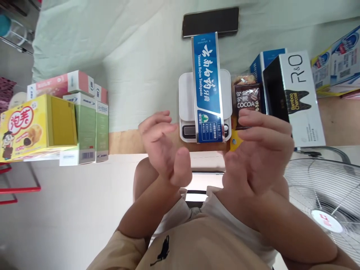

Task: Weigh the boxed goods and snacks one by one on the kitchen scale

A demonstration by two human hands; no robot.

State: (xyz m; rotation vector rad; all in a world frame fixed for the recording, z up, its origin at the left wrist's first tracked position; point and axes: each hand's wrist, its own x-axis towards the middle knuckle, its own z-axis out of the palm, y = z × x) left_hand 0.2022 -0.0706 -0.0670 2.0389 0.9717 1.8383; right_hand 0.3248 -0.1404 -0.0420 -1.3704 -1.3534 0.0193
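Note:
A blue toothpaste box (pixel 208 90) lies lengthwise across a white kitchen scale (pixel 186 93), sticking out past its far edge. The scale's small dark display (pixel 189 131) shows to the left of the box; I cannot read any figure on it. My left hand (pixel 165 146) hovers by the scale's near left corner, fingers apart and slightly curled, with nothing in it. On the other side my right hand (pixel 258 150) is raised with fingers curved and apart, also holding nothing. Behind its fingertips is a brown cocoa snack packet (pixel 247 99), partly covered.
Yellow puff box (pixel 62 120), green boxes (pixel 87 131) and pink boxes (pixel 62 85) are grouped at left. A phone (pixel 210 22) lies beyond the scale. At right stand a black-and-white box (pixel 302 97) and blue-yellow packages (pixel 337 63); a fan (pixel 326 202) sits below.

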